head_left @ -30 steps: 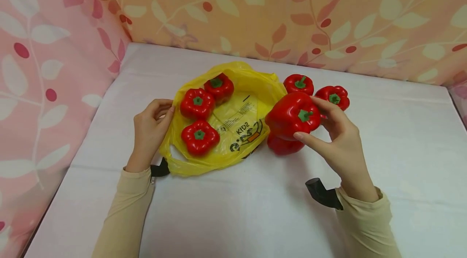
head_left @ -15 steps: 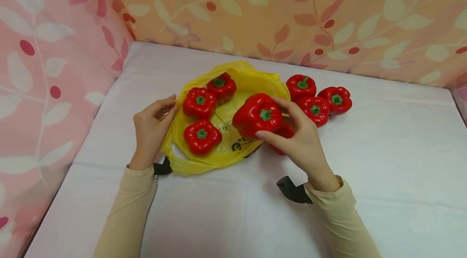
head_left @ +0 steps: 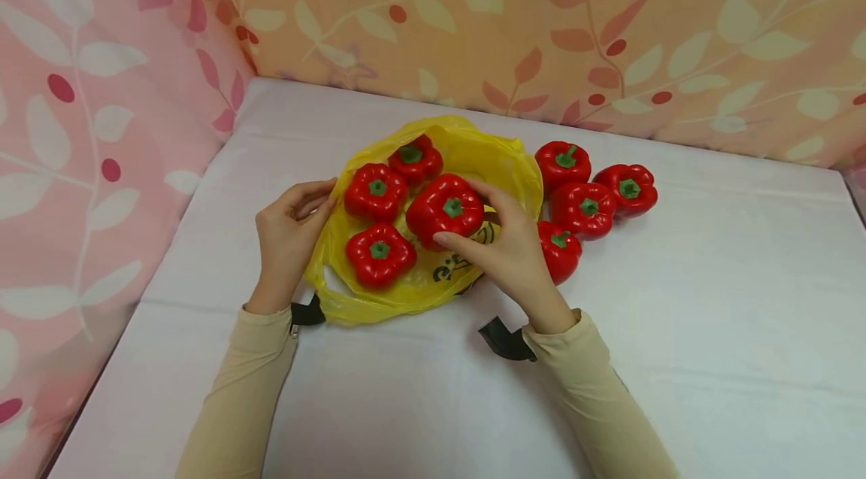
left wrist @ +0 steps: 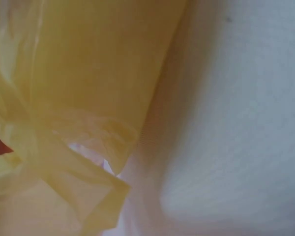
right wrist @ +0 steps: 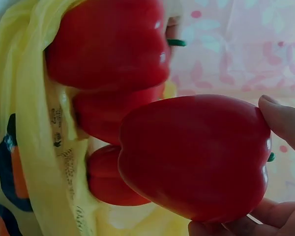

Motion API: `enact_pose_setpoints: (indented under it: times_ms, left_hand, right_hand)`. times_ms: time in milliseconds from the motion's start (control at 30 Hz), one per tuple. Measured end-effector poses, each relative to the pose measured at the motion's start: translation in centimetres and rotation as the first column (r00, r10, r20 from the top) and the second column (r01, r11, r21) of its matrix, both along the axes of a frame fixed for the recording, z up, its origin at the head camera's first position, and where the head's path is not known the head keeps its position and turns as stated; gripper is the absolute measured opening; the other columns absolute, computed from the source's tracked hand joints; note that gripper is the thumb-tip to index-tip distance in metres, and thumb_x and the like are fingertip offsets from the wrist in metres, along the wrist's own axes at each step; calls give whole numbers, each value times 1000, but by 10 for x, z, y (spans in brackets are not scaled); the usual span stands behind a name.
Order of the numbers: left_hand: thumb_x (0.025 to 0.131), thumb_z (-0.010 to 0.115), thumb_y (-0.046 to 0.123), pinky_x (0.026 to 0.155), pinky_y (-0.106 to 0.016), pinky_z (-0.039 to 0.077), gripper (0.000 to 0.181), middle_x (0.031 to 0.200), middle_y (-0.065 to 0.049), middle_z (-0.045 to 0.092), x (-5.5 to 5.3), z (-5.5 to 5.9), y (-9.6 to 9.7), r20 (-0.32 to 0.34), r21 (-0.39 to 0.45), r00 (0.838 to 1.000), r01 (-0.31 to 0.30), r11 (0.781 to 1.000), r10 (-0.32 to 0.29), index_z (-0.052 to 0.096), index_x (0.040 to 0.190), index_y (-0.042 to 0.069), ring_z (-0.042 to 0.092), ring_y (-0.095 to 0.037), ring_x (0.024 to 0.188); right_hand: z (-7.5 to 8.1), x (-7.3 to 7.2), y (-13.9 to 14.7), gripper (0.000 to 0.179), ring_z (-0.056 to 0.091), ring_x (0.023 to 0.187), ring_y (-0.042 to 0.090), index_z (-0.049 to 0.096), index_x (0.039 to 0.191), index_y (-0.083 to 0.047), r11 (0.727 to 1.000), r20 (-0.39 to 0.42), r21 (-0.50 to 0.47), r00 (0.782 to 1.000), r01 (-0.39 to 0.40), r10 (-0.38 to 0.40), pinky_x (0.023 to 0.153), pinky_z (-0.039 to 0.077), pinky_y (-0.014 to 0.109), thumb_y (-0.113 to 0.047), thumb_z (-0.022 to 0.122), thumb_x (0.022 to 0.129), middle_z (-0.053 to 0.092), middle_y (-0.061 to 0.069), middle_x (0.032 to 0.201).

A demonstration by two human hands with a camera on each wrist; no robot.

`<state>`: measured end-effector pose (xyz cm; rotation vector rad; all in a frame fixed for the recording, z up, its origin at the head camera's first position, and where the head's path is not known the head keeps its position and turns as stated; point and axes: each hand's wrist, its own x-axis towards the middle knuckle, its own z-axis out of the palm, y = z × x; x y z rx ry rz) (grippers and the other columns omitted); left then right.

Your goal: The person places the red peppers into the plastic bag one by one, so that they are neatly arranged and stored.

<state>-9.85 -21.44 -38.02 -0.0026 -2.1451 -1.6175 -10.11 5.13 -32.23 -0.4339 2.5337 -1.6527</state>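
Note:
In the head view a yellow plastic bag lies spread with its mouth facing up. Three red bell peppers with green stems stand inside along its left: a back pepper, a middle pepper and a front pepper. Over the bag, my right hand grips another red bell pepper between thumb and fingers, stem toward me. That held pepper fills the middle of the right wrist view, overlapping the others. My left hand pinches the bag's left rim; the left wrist view shows mostly yellow film.
Several more red bell peppers cluster on the white tablecloth just right of the bag. Patterned cloth walls stand behind and to the left. A black wrist mount sticks out from the right sleeve.
My right hand has carried its pepper leftward, from the bag's right edge to over the bag beside the peppers inside. My left hand has stayed at the left rim.

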Motion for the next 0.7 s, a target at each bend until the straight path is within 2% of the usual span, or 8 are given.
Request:
enact_pose_setpoints:
  times_ms: [300, 500, 700]
  left_hand:
    - [83, 67, -3, 76, -16, 53, 20, 104, -15, 69, 0, 0, 0, -13, -42, 1000, -7, 999, 7, 68, 103, -8, 65, 2, 85]
    - [83, 68, -3, 75, -16, 53, 20, 104, -15, 69, 0, 1, 0, -16, -49, 1000, -14, 999, 13, 68, 103, -8, 65, 3, 85]
    - [83, 68, -3, 76, -17, 53, 19, 104, -15, 69, -1, 0, 0, -9, -47, 1000, -23, 999, 23, 68, 102, -8, 65, 2, 85]
  right_hand:
    - [-16, -9, -10, 71, 50, 112, 17, 45, 136, -9, 997, 53, 80, 999, -4, -1, 88, 53, 38, -30, 79, 77, 51, 4, 130]
    - [-25, -12, -19, 76, 51, 113, 17, 45, 136, -7, 992, 61, 125, 998, -10, 3, 91, 51, 34, -33, 80, 75, 52, 5, 131]
    - [-33, -15, -22, 76, 50, 114, 18, 45, 137, -8, 990, 54, 143, 999, -14, 6, 93, 50, 36, -36, 79, 75, 50, 5, 133]
